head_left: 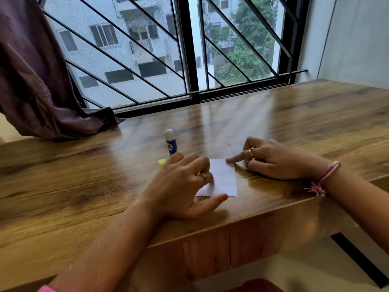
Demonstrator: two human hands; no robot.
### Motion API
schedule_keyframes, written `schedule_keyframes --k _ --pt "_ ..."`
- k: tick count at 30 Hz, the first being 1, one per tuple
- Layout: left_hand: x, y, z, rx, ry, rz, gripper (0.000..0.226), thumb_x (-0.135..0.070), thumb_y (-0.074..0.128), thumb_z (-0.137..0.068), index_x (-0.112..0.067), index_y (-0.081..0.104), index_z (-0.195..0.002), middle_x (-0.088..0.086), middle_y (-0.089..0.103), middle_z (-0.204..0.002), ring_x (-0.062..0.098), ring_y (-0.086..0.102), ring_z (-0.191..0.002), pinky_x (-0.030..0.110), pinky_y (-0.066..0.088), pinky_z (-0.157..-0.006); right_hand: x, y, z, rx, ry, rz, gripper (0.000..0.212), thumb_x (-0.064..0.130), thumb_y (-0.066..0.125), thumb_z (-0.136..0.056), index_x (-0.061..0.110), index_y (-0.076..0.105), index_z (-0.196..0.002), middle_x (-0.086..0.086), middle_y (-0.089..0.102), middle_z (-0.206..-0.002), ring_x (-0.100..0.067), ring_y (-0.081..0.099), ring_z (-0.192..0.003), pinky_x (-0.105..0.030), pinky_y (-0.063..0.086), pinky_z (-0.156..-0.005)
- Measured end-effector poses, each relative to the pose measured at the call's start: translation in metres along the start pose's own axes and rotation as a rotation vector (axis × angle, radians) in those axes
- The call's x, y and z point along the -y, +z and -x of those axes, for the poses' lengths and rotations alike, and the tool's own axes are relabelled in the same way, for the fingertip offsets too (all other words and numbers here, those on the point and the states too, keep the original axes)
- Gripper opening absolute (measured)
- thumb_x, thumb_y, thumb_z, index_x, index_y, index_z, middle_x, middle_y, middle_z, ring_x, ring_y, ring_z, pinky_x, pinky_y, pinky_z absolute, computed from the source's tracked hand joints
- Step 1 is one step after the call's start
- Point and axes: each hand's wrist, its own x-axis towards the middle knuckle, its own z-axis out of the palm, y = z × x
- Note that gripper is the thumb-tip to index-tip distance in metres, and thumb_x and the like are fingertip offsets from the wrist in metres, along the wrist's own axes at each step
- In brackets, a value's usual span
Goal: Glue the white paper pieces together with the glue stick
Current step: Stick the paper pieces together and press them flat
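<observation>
White paper [224,178] lies flat near the front edge of the wooden table [84,175]; whether it is one piece or two stacked I cannot tell. My left hand [185,186] rests on its left side, fingers curled over that edge and thumb at the bottom edge. My right hand [271,160] presses its index fingertip on the paper's top right corner, the other fingers curled. A blue and white glue stick [171,143] stands upright and uncapped just behind my left hand. Its yellow cap [162,163] lies on the table beside it.
A dark purple curtain [42,81] hangs at the far left and drapes onto the table's back corner. A barred window [189,60] runs along the table's far edge. A white wall stands at the right.
</observation>
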Motion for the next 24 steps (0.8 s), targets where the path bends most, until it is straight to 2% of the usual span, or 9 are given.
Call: schedule_keyframes --k 3,6,9,12,16,20,22,24 --pt "0.003 0.002 0.001 0.01 -0.031 -0.009 0.063 -0.064 0.035 -0.089 -0.018 0.077 -0.08 -0.006 0.057 -0.081 0.011 0.054 -0.074 0.024 0.025 -0.07 0.003 -0.001 0.002 -0.038 -0.009 -0.009 0.036 0.033 0.046 -0.089 0.055 0.057 -0.116 0.01 0.051 -0.1 0.006 0.049 -0.072 -0.027 0.034 -0.079" --pt "0.005 0.004 0.002 0.049 -0.065 -0.069 0.069 -0.066 0.028 -0.091 -0.018 0.077 -0.083 -0.007 0.057 -0.082 0.011 0.054 -0.076 0.028 0.033 -0.072 0.006 -0.003 0.011 -0.074 -0.015 0.006 0.034 0.03 0.051 -0.089 0.052 0.061 -0.112 0.015 0.051 -0.097 0.0 0.054 -0.071 -0.027 0.036 -0.075" --pt "0.007 0.004 0.001 0.104 -0.13 -0.115 0.075 -0.067 0.019 -0.091 -0.019 0.077 -0.094 -0.007 0.056 -0.086 0.012 0.052 -0.079 0.033 0.038 -0.073 0.01 -0.005 0.022 -0.111 -0.008 -0.026 0.032 0.024 0.058 -0.088 0.049 0.066 -0.107 0.021 0.05 -0.093 -0.007 0.057 -0.07 -0.026 0.041 -0.07" --pt "0.006 0.003 0.0 0.14 -0.189 -0.114 0.078 -0.069 0.014 -0.089 -0.021 0.073 -0.108 -0.006 0.053 -0.092 0.013 0.05 -0.084 0.033 0.035 -0.077 0.018 -0.006 0.035 -0.115 -0.023 -0.079 0.03 0.026 0.056 -0.085 0.046 0.069 -0.104 0.022 0.052 -0.09 -0.007 0.056 -0.065 -0.021 0.04 -0.064" --pt "0.007 0.005 0.0 0.223 -0.25 -0.069 0.087 -0.075 0.004 -0.083 -0.027 0.059 -0.129 -0.008 0.045 -0.107 0.011 0.044 -0.101 0.034 0.028 -0.09 0.039 -0.003 0.049 -0.072 -0.079 -0.098 0.035 0.038 0.043 -0.085 0.046 0.066 -0.111 0.018 0.052 -0.088 -0.007 0.056 -0.071 -0.025 0.044 -0.071" --pt "0.01 0.011 0.001 0.292 -0.289 -0.014 0.088 -0.077 -0.002 -0.077 -0.034 0.04 -0.142 -0.01 0.033 -0.121 0.009 0.032 -0.115 0.032 0.018 -0.094 0.052 0.003 0.053 -0.012 -0.103 -0.042 0.042 0.046 0.033 -0.085 0.054 0.056 -0.12 0.026 0.042 -0.089 0.013 0.043 -0.086 -0.013 0.027 -0.083" --pt "0.011 0.013 0.002 0.304 -0.291 0.002 0.086 -0.077 -0.002 -0.077 -0.036 0.029 -0.146 -0.009 0.028 -0.125 0.011 0.03 -0.118 0.032 0.016 -0.095 0.051 0.006 0.052 -0.049 -0.062 -0.117 0.041 0.038 0.038 -0.088 0.049 0.055 -0.124 0.026 0.043 -0.087 0.012 0.045 -0.086 -0.015 0.028 -0.083" --pt "0.013 0.011 0.002 0.275 -0.266 0.019 0.084 -0.078 0.003 -0.079 -0.035 0.025 -0.148 -0.008 0.027 -0.126 0.011 0.032 -0.117 0.032 0.018 -0.096 0.046 0.005 0.05 -0.122 0.019 -0.23 0.039 0.024 0.044 -0.091 0.04 0.058 -0.124 0.021 0.048 -0.082 0.004 0.051 -0.079 -0.025 0.037 -0.077"
